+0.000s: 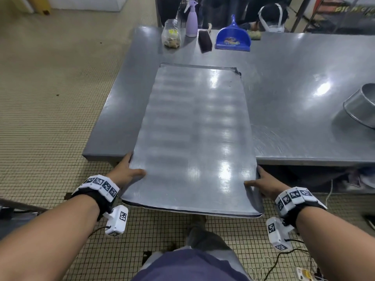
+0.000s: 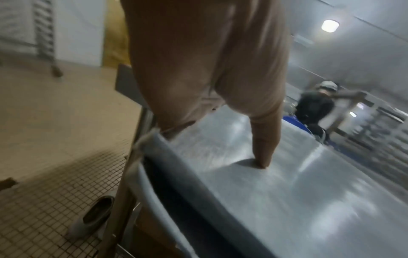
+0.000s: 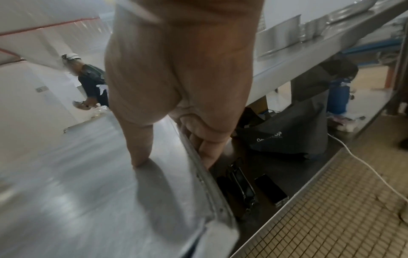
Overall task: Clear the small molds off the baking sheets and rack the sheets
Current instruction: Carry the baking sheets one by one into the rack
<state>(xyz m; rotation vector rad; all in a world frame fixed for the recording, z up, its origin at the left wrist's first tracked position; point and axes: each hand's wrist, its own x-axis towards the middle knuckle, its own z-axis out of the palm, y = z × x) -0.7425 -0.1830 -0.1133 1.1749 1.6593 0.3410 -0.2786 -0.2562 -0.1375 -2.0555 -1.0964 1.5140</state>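
A large bare metal baking sheet point(image 1: 192, 134) lies lengthwise, its near end hanging past the steel table's front edge point(image 1: 304, 160). No small molds are on it. My left hand point(image 1: 126, 172) grips the sheet's near left edge, thumb pressed on top point(image 2: 263, 153), fingers underneath. My right hand point(image 1: 261, 183) grips the near right edge, thumb on the sheet's surface point(image 3: 141, 151) and fingers curled under the rim point(image 3: 207, 153). The sheet point(image 2: 287, 192) fills the lower part of both wrist views point(image 3: 88, 192).
At the table's far end stand a blue dustpan point(image 1: 233, 37), a dark brush point(image 1: 205, 40), a lilac spray bottle point(image 1: 191, 19) and a plastic bag point(image 1: 172, 35). Metal pans point(image 1: 361, 106) sit at the right. Another person point(image 3: 90, 82) works behind. A rack point(image 2: 45, 34) stands left.
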